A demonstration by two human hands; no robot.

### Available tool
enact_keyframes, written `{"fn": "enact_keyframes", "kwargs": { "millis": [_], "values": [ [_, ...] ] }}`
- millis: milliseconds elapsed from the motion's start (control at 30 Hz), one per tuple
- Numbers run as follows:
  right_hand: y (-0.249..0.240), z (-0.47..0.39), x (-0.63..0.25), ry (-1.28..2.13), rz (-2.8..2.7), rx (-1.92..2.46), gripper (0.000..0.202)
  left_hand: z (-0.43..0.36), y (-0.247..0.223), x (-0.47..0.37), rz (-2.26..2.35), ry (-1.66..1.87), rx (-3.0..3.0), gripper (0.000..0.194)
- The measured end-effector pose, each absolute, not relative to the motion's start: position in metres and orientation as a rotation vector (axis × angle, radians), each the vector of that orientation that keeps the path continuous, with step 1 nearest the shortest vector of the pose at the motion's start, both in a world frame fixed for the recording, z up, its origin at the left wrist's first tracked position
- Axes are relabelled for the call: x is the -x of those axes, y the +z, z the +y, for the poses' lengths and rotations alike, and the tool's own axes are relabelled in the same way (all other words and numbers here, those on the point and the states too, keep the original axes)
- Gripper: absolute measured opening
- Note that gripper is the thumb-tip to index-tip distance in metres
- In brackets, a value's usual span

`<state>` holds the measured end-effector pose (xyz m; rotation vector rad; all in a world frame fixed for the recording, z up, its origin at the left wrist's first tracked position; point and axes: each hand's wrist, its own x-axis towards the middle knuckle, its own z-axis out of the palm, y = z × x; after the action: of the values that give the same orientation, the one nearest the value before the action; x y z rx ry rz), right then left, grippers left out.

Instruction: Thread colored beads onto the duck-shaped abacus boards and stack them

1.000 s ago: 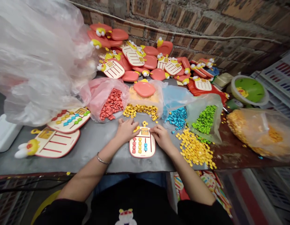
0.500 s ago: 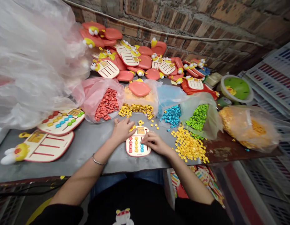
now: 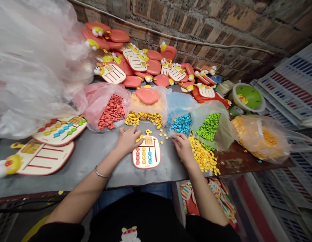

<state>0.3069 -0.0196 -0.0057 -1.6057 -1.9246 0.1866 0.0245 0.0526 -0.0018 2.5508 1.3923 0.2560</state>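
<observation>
In front of me lies a cream board with a red rim (image 3: 146, 161). Its slots carry a red column, a yellow column and a blue column of small beads; the slot on the right shows no beads. My left hand (image 3: 129, 139) is closed on the board's upper left edge, with a bit of yellow showing under the fingers. To the right of the board, my right hand (image 3: 183, 149) is above the table, fingers apart, short of the blue beads (image 3: 181, 124). Nothing shows in it. A few loose yellow beads (image 3: 166, 135) lie between the hands.
Bags of red beads (image 3: 111, 112), yellow beads (image 3: 143, 116) and green beads (image 3: 208, 127) line the back. A yellow heap (image 3: 203, 154) spreads at right. More boards (image 3: 47, 158) lie left; others pile against the brick wall (image 3: 196, 33). Plastic bags (image 3: 34, 67) bulge at far left.
My right hand has left the board and moved right, toward the blue beads. My left hand stays on the board's upper left edge. The whole view has shifted slightly.
</observation>
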Motion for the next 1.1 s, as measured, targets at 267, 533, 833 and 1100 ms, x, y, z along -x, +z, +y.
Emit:
{"fn": "enact_keyframes", "kwargs": {
  "millis": [267, 533, 833, 1100],
  "values": [
    [-0.003, 0.005, -0.237, 0.332, -2.16, 1.383, 0.02, 0.053, -0.002, -0.025, 1.411, 0.22, -2.559, 0.028],
    [0.006, -0.001, -0.241, 0.54, -2.19, 1.295, 0.021, 0.051, 0.0, -0.026, 1.446, 0.198, -2.535, 0.027],
    [-0.005, 0.002, -0.236, 0.531, -1.89, 1.368, 0.019, 0.052, 0.001, -0.026, 1.425, 0.177, -2.534, 0.029],
    [-0.006, 0.003, -0.243, 0.554, -1.978, 1.308, 0.013, 0.052, 0.001, -0.026, 1.427, 0.191, -2.528, 0.029]
  ]
}}
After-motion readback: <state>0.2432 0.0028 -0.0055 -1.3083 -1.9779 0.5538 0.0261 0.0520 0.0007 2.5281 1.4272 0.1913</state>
